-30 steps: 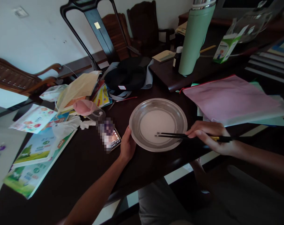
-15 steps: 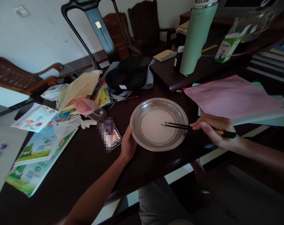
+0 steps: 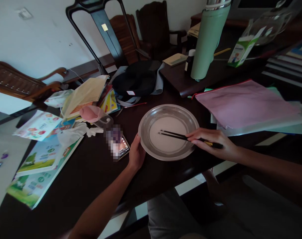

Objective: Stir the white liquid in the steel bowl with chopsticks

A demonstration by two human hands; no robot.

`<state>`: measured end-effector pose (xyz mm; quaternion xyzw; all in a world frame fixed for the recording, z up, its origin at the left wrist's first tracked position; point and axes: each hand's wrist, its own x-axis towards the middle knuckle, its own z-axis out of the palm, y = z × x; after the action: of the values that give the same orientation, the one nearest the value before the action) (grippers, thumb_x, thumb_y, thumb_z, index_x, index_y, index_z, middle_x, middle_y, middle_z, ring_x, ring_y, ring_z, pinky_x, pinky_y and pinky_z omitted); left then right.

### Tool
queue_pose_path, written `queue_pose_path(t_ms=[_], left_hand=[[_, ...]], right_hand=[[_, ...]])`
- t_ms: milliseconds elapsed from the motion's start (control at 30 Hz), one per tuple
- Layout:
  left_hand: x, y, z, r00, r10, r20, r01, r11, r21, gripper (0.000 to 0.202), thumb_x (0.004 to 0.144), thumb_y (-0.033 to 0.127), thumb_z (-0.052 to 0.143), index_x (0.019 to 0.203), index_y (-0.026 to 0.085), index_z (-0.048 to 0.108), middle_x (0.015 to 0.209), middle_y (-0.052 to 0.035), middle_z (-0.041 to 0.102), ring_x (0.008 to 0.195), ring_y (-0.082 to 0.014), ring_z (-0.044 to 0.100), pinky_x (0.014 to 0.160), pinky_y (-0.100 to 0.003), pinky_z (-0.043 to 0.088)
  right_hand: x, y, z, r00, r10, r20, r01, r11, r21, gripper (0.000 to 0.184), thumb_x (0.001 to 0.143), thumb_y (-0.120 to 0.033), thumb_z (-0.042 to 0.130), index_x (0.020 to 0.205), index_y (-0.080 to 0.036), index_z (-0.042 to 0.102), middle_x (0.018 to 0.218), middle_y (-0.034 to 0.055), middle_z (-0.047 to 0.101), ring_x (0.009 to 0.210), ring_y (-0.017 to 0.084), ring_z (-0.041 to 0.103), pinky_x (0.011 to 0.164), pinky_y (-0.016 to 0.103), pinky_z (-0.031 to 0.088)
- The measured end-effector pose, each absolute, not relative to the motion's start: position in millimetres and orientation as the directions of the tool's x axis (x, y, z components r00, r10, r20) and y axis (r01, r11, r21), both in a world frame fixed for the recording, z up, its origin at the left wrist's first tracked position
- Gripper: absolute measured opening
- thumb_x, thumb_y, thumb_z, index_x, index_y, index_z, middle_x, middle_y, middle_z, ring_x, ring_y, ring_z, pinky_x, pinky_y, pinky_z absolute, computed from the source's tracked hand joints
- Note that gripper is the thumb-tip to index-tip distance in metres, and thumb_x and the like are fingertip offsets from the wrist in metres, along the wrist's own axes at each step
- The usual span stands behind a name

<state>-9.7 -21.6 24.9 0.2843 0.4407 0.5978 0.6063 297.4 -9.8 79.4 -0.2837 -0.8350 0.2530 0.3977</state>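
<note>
A round metal basin (image 3: 151, 151) with whitish liquid (image 3: 169, 127) in it sits on the dark table. At its left rim, my left hand (image 3: 136, 153) is closed on the edge, thumb along the outside. My right hand (image 3: 212, 141) grips a pair of black chopsticks (image 3: 177, 135) with a yellowish band near the back end. The two tips are slightly apart and reach over or into the liquid near the basin's middle; whether they touch it I cannot tell. Left of my left hand lies a phone (image 3: 123, 147) with a lit, partly blurred screen.
Books (image 3: 41, 156), a pink cup-like item (image 3: 91, 113) and papers lie at the left. Behind the basin is a black bag (image 3: 133, 81). A green thermos (image 3: 209, 43) and a small bottle (image 3: 189, 63) stand on a raised surface. A pink zip pouch (image 3: 248, 104) lies at the right.
My right hand has moved left with the chopsticks, so their tips have shifted left across the basin. My left hand and the basin stay in place.
</note>
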Motion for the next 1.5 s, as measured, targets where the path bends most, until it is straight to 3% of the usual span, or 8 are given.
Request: queue_pose_path(t_ms=[233, 433, 567, 800, 1033, 1233, 1367, 1500], left_hand=[[-9, -22, 26, -0.106, 0.978, -0.181, -0.467, 0.112, 0.877, 0.035, 0.084, 0.048, 0.077, 0.109, 0.024, 0.077, 0.121, -0.0047, 0.079, 0.135, -0.0317, 0.063, 0.116, -0.046, 0.048], [-9, -22, 25, -0.107, 0.976, -0.192, -0.458, 0.123, 0.881, 0.035, 0.085, 0.05, 0.075, 0.109, 0.024, 0.076, 0.119, -0.0049, 0.079, 0.135, -0.0321, 0.063, 0.116, -0.047, 0.049], [-9, -22, 24, -0.112, 0.975, -0.191, -0.456, 0.12, 0.882, 0.035, 0.086, 0.05, 0.074, 0.109, 0.024, 0.076, 0.121, -0.0056, 0.079, 0.135, -0.0326, 0.063, 0.116, -0.048, 0.049], [-10, -22, 23, -0.11, 0.975, -0.191, -0.457, 0.121, 0.881, 0.036, 0.086, 0.05, 0.074, 0.11, 0.024, 0.076, 0.121, -0.0053, 0.079, 0.133, -0.0315, 0.064, 0.116, -0.047, 0.049], [-9, -23, 26, -0.112, 0.974, -0.195, -0.469, 0.121, 0.875, 0.034, 0.084, 0.049, 0.076, 0.108, 0.024, 0.077, 0.123, -0.0052, 0.079, 0.134, -0.0327, 0.063, 0.115, -0.048, 0.049], [-8, -22, 25, -0.101, 0.978, -0.185, -0.473, 0.116, 0.873, 0.037, 0.085, 0.05, 0.076, 0.111, 0.024, 0.077, 0.122, -0.0053, 0.079, 0.135, -0.0326, 0.063, 0.116, -0.048, 0.049], [-8, -22, 24, -0.103, 0.977, -0.185, -0.465, 0.117, 0.877, 0.035, 0.087, 0.049, 0.073, 0.112, 0.024, 0.076, 0.123, -0.0057, 0.079, 0.134, -0.0322, 0.064, 0.115, -0.048, 0.049], [-9, -22, 24, -0.108, 0.976, -0.188, -0.453, 0.12, 0.884, 0.036, 0.086, 0.05, 0.074, 0.111, 0.023, 0.076, 0.121, -0.0058, 0.079, 0.133, -0.0323, 0.064, 0.115, -0.047, 0.049]], right_hand=[[315, -10, 92, -0.41, 0.695, 0.59, 0.389, 0.719, -0.576, 0.02, 0.104, -0.021, 0.057, 0.094, -0.023, 0.074, 0.086, 0.005, 0.078, 0.078, 0.017, 0.076, 0.065, 0.029, 0.059], [322, -20, 107, -0.445, 0.685, 0.577, 0.286, 0.719, -0.633, 0.031, 0.108, -0.025, 0.049, 0.087, -0.025, 0.072, 0.077, 0.0038, 0.075, 0.07, 0.017, 0.074, 0.058, 0.03, 0.057], [312, -22, 102, -0.498, 0.667, 0.555, 0.25, 0.723, -0.644, 0.025, 0.107, -0.022, 0.052, 0.093, -0.024, 0.073, 0.081, 0.0037, 0.077, 0.072, 0.016, 0.076, 0.059, 0.027, 0.058], [298, -10, 80, -0.551, 0.659, 0.512, 0.283, 0.725, -0.628, 0.012, 0.103, -0.023, 0.062, 0.106, -0.022, 0.073, 0.106, 0.0079, 0.081, 0.094, 0.018, 0.079, 0.071, 0.025, 0.063], [314, -10, 95, -0.417, 0.71, 0.567, 0.405, 0.704, -0.583, 0.018, 0.104, -0.024, 0.058, 0.094, -0.024, 0.073, 0.085, 0.0054, 0.078, 0.077, 0.019, 0.076, 0.063, 0.031, 0.059], [326, -19, 108, -0.405, 0.719, 0.565, 0.311, 0.69, -0.654, 0.032, 0.107, -0.025, 0.051, 0.083, -0.025, 0.072, 0.078, 0.003, 0.075, 0.069, 0.016, 0.074, 0.058, 0.03, 0.057], [318, -24, 104, -0.462, 0.713, 0.528, 0.276, 0.681, -0.678, 0.027, 0.107, -0.023, 0.053, 0.089, -0.023, 0.074, 0.08, 0.0027, 0.077, 0.072, 0.015, 0.076, 0.06, 0.026, 0.059], [303, -21, 89, -0.527, 0.688, 0.499, 0.242, 0.684, -0.689, 0.015, 0.104, -0.023, 0.06, 0.104, -0.023, 0.075, 0.098, 0.0054, 0.082, 0.089, 0.017, 0.079, 0.072, 0.026, 0.063]])
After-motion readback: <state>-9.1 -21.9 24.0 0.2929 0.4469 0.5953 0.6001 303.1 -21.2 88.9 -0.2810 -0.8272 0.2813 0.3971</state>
